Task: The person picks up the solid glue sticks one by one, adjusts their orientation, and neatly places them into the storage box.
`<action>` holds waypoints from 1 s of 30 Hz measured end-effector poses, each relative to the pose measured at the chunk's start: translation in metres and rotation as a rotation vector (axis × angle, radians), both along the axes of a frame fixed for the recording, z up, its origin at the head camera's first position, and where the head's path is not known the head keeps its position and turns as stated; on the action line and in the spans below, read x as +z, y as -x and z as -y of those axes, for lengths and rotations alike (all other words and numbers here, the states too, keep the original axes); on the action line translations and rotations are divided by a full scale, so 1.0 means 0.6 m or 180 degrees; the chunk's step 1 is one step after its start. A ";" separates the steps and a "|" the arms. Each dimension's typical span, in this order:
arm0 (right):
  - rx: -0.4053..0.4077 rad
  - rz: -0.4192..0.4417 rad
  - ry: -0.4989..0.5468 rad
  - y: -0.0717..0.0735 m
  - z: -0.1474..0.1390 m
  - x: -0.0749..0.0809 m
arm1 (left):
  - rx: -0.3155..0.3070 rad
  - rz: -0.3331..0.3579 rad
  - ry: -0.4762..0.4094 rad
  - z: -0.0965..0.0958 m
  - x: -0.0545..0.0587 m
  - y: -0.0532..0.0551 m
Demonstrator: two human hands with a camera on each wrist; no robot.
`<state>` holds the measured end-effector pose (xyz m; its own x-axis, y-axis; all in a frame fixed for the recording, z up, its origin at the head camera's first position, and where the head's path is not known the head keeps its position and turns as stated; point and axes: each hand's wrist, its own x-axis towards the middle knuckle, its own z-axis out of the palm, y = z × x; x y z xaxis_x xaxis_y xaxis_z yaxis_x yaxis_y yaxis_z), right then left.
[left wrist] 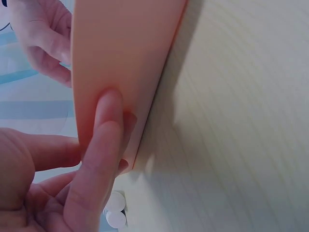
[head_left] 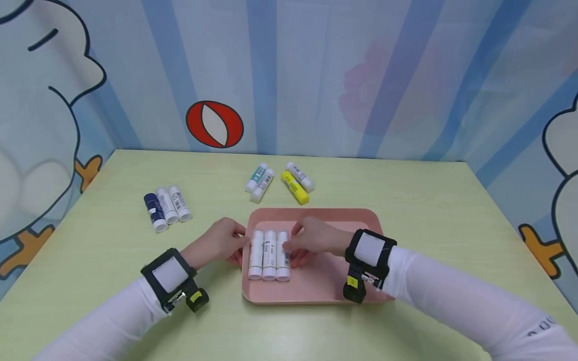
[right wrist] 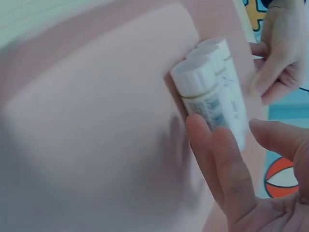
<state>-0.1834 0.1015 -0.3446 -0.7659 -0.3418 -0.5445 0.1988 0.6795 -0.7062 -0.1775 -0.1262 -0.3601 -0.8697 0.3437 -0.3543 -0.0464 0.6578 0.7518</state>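
A pink tray point(head_left: 325, 286) lies on the table in front of me. Three white glue sticks point(head_left: 269, 255) stand out side by side along its left end, lying flat and parallel. My left hand point(head_left: 221, 240) pinches the tray's left edge, thumb at the rim and fingers point(left wrist: 108, 108) against the outer wall. Inside the tray, my right hand point(head_left: 318, 235) is at the rightmost glue stick point(right wrist: 205, 104). Its extended fingertips point(right wrist: 198, 125) touch that stick's side, while the thumb is spread away from them.
Left of the tray, a dark blue glue stick point(head_left: 155, 211) lies beside two white ones point(head_left: 173, 204). Behind the tray are two white-capped sticks point(head_left: 262, 185), then a yellow stick point(head_left: 295, 187) against a white one point(head_left: 300, 176). A patterned curtain point(head_left: 307, 75) hangs beyond the table's far edge.
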 end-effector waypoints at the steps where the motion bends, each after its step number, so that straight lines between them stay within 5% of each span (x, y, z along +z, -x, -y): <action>1: -0.0003 -0.0016 0.0025 0.000 -0.004 0.006 | -0.0003 -0.0002 0.0002 0.000 0.000 0.000; 8: 0.0004 -0.0211 0.0216 -0.006 -0.051 0.055 | -0.0025 -0.0020 -0.0010 0.000 0.001 -0.001; 15: 0.0226 -0.0895 0.0252 -0.012 -0.111 0.085 | -0.0032 -0.0035 0.0011 0.001 -0.003 0.000; 20: 0.0246 -0.1270 0.0081 -0.021 -0.158 0.082 | -0.0016 0.0007 0.0011 0.001 -0.003 0.001; 30: -0.0026 -0.2055 -0.0930 -0.041 -0.230 0.041 | -0.0022 -0.0032 0.0001 0.001 -0.002 0.001</action>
